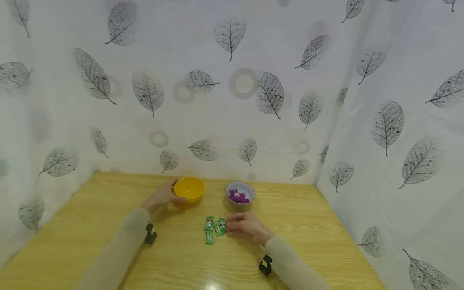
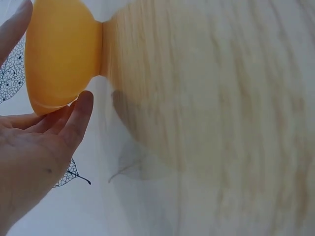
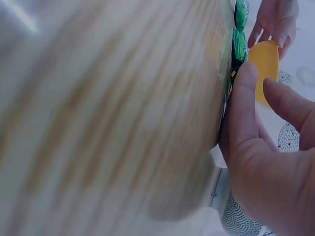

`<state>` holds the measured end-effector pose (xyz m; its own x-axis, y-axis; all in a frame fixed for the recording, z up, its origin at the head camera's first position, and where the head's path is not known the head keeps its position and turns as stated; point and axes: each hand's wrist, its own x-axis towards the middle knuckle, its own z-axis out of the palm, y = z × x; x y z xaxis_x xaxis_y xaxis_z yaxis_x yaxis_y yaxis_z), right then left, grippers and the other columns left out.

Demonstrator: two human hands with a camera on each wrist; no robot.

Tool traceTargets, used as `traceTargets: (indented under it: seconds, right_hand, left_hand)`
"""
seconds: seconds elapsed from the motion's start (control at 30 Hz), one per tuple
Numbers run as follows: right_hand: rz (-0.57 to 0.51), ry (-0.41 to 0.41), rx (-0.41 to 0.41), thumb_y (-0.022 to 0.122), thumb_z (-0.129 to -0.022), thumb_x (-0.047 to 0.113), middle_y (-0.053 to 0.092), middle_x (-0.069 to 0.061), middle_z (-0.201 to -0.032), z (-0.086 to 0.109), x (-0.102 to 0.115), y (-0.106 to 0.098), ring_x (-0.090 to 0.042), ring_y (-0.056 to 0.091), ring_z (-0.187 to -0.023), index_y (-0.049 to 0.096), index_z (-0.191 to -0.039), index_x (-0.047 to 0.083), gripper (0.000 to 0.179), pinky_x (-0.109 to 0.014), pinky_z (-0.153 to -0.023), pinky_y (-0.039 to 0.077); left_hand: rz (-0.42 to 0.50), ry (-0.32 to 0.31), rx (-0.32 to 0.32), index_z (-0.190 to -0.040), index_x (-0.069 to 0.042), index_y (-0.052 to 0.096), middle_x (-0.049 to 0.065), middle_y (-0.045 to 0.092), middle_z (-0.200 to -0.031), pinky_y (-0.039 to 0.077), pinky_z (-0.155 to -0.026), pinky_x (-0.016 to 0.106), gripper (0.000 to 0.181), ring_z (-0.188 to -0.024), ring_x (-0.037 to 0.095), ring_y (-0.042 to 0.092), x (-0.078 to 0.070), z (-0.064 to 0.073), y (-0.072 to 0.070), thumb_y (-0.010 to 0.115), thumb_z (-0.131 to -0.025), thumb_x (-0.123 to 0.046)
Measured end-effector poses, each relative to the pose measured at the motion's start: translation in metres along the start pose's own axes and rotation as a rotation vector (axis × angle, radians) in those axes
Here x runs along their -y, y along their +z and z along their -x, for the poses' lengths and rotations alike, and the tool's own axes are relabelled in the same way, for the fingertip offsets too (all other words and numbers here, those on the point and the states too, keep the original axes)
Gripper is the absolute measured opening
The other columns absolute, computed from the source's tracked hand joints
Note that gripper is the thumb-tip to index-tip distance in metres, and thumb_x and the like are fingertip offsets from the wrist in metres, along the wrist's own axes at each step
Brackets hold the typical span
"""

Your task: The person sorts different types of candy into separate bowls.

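My left hand holds a yellow bowl by its left side, thumb toward the front and fingers round the back. In the left wrist view the fingers curve against the wall of the bowl, whose base stands on the table. Several small green-wrapped candies lie in a loose group on the table in front of the bowl. At the right edge of that group is my right hand, fingers extended and thumb apart. Its fingertips are right at the nearest green candy in the right wrist view.
A white bowl with a pink rim stands to the right of the yellow one, holding purple-wrapped pieces. The wooden table meets a leaf-printed curtain at the back, and more of it hangs along both sides.
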<state>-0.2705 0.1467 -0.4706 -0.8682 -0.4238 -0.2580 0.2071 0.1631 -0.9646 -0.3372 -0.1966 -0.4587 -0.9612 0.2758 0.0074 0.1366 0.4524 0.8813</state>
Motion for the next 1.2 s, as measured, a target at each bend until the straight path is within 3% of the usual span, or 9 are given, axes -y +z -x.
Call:
traceTargets:
  seconds: [0.2, 0.37, 0.67, 0.83, 1.2]
  right_hand:
    - [0.175, -0.018, -0.044, 0.065, -0.09, 0.003, 0.068, -0.018, -0.107, -0.003, 0.009, 0.006, -0.017, 0.069, -0.081, 0.056, -0.128, -0.009, 0.041, -0.033, -0.077, 0.061]
    - [0.25, -0.028, -0.045, 0.071, -0.086, 0.004, 0.065, -0.013, -0.099, -0.01, 0.015, 0.009, -0.014, 0.067, -0.07, 0.058, -0.127, -0.006, 0.044, -0.031, -0.069, 0.061]
    - [0.432, -0.074, -0.042, 0.076, -0.082, 0.005, 0.062, -0.009, -0.085, -0.018, 0.017, 0.014, -0.013, 0.06, -0.065, 0.065, -0.121, -0.002, 0.041, -0.027, -0.058, 0.058]
    - [0.412, -0.061, -0.072, 0.077, -0.081, 0.005, 0.063, -0.007, -0.083, -0.019, 0.016, 0.015, -0.013, 0.06, -0.065, 0.066, -0.114, -0.001, 0.036, -0.026, -0.056, 0.057]
    - [0.265, -0.011, -0.084, 0.071, -0.089, 0.016, 0.07, -0.006, -0.084, -0.018, 0.008, 0.007, -0.011, 0.064, -0.067, 0.062, -0.122, 0.0, 0.038, -0.027, -0.061, 0.059]
  left_hand:
    - [-0.009, -0.002, -0.003, -0.148, -0.006, 0.032, 0.018, 0.041, -0.149, 0.024, -0.116, 0.061, 0.093, -0.136, 0.039, 0.04, -0.004, -0.001, 0.0, 0.085, -0.076, -0.033]
    - [-0.041, 0.015, -0.002, -0.149, -0.006, 0.031, 0.019, 0.039, -0.151, 0.022, -0.117, 0.062, 0.092, -0.137, 0.039, 0.038, -0.009, -0.002, -0.001, 0.082, -0.078, -0.034]
    - [-0.042, 0.03, -0.007, -0.149, -0.004, 0.032, 0.021, 0.04, -0.15, 0.025, -0.116, 0.061, 0.094, -0.135, 0.04, 0.04, -0.011, 0.0, -0.005, 0.083, -0.077, -0.035]
    - [-0.038, 0.019, -0.002, -0.151, -0.005, 0.029, 0.022, 0.035, -0.153, 0.022, -0.116, 0.062, 0.096, -0.138, 0.042, 0.036, -0.01, -0.001, -0.005, 0.083, -0.077, -0.035]
    - [-0.063, 0.013, 0.003, -0.15, -0.003, 0.031, 0.023, 0.037, -0.152, 0.023, -0.117, 0.061, 0.094, -0.138, 0.042, 0.036, -0.005, -0.001, -0.002, 0.082, -0.078, -0.035]
